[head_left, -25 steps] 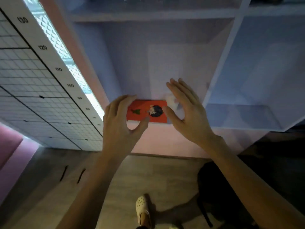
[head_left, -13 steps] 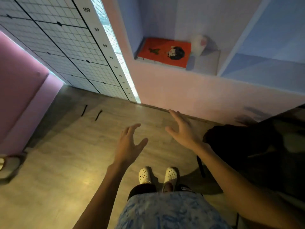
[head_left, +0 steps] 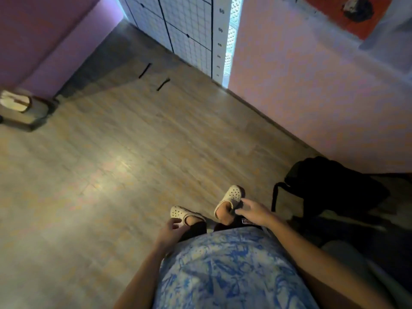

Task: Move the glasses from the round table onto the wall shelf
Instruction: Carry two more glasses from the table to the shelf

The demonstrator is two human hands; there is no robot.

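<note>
I look down at the wooden floor and my own feet in white clogs. My left hand (head_left: 171, 229) hangs low by my waist with loosely curled fingers and holds nothing. My right hand (head_left: 253, 210) is also low, fingers relaxed and empty. The wall shelf (head_left: 385, 44) shows only at the top right corner, with an orange-red book (head_left: 347, 13) lying on it. No glasses and no round table are in view.
A black backpack (head_left: 330, 186) lies on the floor at the right by the pink wall (head_left: 301, 85). A height chart panel (head_left: 189, 25) stands at the top centre. A small stool or bin (head_left: 20, 108) sits at the far left.
Both hands dropped from the shelf opening down to my waist. The view swung down from the shelf to the floor and my feet; the shelf slid to the top right corner.
</note>
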